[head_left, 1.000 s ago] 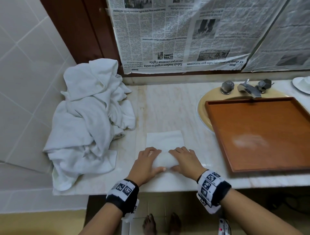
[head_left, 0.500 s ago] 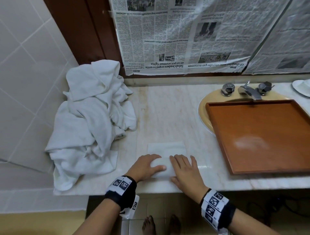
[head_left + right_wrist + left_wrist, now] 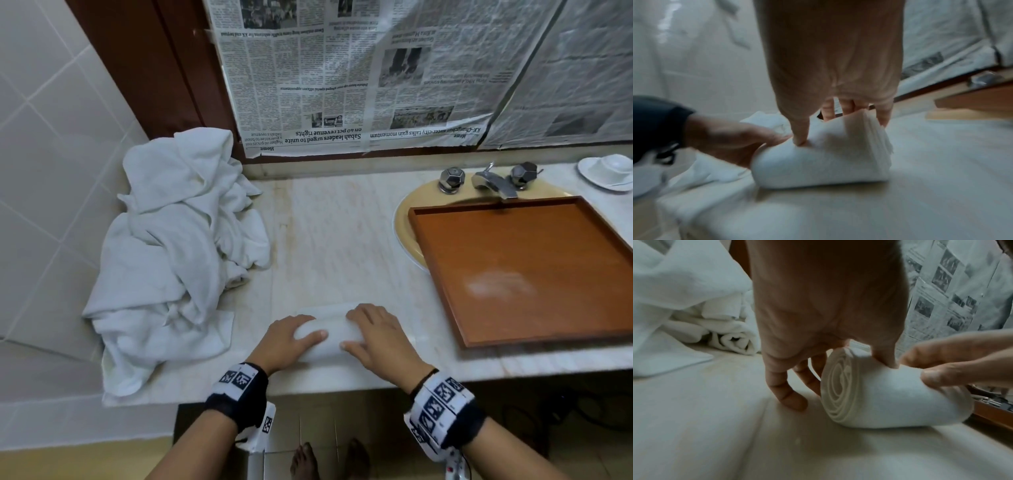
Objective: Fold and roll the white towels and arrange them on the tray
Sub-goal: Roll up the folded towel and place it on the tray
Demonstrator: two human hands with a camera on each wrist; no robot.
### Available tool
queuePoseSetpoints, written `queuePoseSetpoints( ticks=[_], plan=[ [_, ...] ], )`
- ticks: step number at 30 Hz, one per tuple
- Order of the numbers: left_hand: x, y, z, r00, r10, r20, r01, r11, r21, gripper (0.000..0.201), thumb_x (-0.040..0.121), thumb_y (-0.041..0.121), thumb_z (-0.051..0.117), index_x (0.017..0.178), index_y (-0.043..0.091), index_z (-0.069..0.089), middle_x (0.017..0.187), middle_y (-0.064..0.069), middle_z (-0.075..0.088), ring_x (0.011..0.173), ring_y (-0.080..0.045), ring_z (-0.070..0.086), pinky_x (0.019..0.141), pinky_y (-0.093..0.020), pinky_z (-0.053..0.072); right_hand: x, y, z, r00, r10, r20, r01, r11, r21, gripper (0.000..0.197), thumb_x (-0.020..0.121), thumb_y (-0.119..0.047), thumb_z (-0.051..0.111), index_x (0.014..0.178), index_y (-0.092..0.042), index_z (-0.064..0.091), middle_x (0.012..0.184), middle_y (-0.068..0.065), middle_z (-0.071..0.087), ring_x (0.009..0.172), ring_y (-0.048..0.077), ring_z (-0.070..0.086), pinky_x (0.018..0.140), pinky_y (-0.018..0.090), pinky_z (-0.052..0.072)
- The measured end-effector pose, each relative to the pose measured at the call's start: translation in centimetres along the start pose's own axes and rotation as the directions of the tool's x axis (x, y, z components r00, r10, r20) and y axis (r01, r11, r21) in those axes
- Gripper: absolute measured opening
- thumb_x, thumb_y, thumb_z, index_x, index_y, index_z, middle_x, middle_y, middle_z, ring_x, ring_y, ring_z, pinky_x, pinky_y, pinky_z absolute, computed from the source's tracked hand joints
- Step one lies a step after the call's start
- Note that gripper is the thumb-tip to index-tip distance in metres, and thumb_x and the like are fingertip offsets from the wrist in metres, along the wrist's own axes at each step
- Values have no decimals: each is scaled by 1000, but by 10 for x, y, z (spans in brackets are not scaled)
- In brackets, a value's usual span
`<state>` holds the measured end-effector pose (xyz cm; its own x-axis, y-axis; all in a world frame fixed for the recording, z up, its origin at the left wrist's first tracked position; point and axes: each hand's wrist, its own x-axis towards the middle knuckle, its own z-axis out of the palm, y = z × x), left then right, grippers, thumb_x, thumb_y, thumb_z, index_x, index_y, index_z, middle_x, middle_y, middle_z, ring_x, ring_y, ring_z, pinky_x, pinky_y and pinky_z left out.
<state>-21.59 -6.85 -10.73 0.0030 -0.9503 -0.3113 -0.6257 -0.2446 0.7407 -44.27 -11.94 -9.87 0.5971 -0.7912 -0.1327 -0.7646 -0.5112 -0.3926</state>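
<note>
A white towel roll [image 3: 334, 330] lies across the marble counter near its front edge. My left hand [image 3: 298, 330] grips its left end and my right hand [image 3: 363, 329] grips its right end, thumbs on the near side and fingers over the far side. In the left wrist view the roll [image 3: 890, 394] shows its spiral end, with my little finger touching the counter beside it. The right wrist view shows my thumb pressed into the roll [image 3: 818, 165]. The brown wooden tray [image 3: 524, 267] sits over the sink to the right, with nothing on it.
A heap of loose white towels [image 3: 178, 260] fills the counter's left end against the tiled wall. The faucet [image 3: 493, 180] and a white dish [image 3: 609, 169] stand at the back right. Newspaper [image 3: 342, 75] covers the mirror behind.
The flat stretch of towel beyond my hands has disappeared into the roll as both hands rolled it away from me. The roll is thicker now.
</note>
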Motion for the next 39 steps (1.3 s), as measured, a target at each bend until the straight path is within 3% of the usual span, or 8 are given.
queuePoseSetpoints(
  ticks=[2,4,8,13,19,27,33,39],
  plan=[
    [5,4,0,998,-9,-57,11,999,33,47,91,58,61,118,21,68,110,12,62,107,-8,54,94,-26,39,-4,-2,8,998,-61,-25,55,978,-202,70,76,-54,73,133,-18,53,131,4,54,119,26,54,101,43,42],
    [8,2,3,992,-32,-119,36,999,35,61,82,74,55,119,28,67,116,9,60,114,-12,53,100,-30,39,0,-3,14,997,-76,-15,69,959,-275,79,68,-56,78,130,-14,55,124,7,58,112,29,60,95,47,47],
    [5,-6,9,994,-51,-100,56,998,41,93,68,87,46,144,34,45,144,3,41,131,-19,38,111,-34,30,19,3,4,990,-19,141,46,980,-191,74,92,-57,55,147,-12,35,146,9,41,133,29,40,109,44,34],
    [10,-1,1,998,-60,12,59,996,69,97,80,75,59,157,28,24,157,-1,34,141,-21,34,114,-35,28,45,11,-22,918,81,389,-113,992,58,82,84,-62,64,146,-18,36,149,3,32,138,24,28,109,44,35],
    [26,19,-20,987,-121,105,112,990,91,84,86,61,65,154,22,34,152,-5,40,136,-21,42,107,-29,33,46,12,-16,866,178,467,-239,968,74,96,73,-68,71,145,-17,34,137,5,40,128,24,37,105,41,38],
    [11,3,-3,990,-130,58,140,965,-221,66,87,61,64,145,35,45,136,3,56,121,-13,55,100,-34,50,13,3,-1,886,272,376,-373,899,228,64,66,-61,81,108,-18,58,98,-6,56,85,11,54,65,20,41],
    [5,19,6,983,-116,140,178,764,-621,50,90,50,68,134,34,50,115,-4,72,102,-23,72,93,-45,57,-8,5,-3,873,351,339,-487,669,562,61,71,-69,71,112,-25,63,107,-8,67,96,10,64,87,32,53],
    [25,69,14,993,-49,110,115,664,-739,49,91,29,72,133,23,48,111,-14,72,100,-24,73,83,-36,60,-29,8,-26,892,437,116,-400,642,654,41,86,-56,67,112,-25,60,103,-11,66,93,5,63,72,22,47]
  ],
)
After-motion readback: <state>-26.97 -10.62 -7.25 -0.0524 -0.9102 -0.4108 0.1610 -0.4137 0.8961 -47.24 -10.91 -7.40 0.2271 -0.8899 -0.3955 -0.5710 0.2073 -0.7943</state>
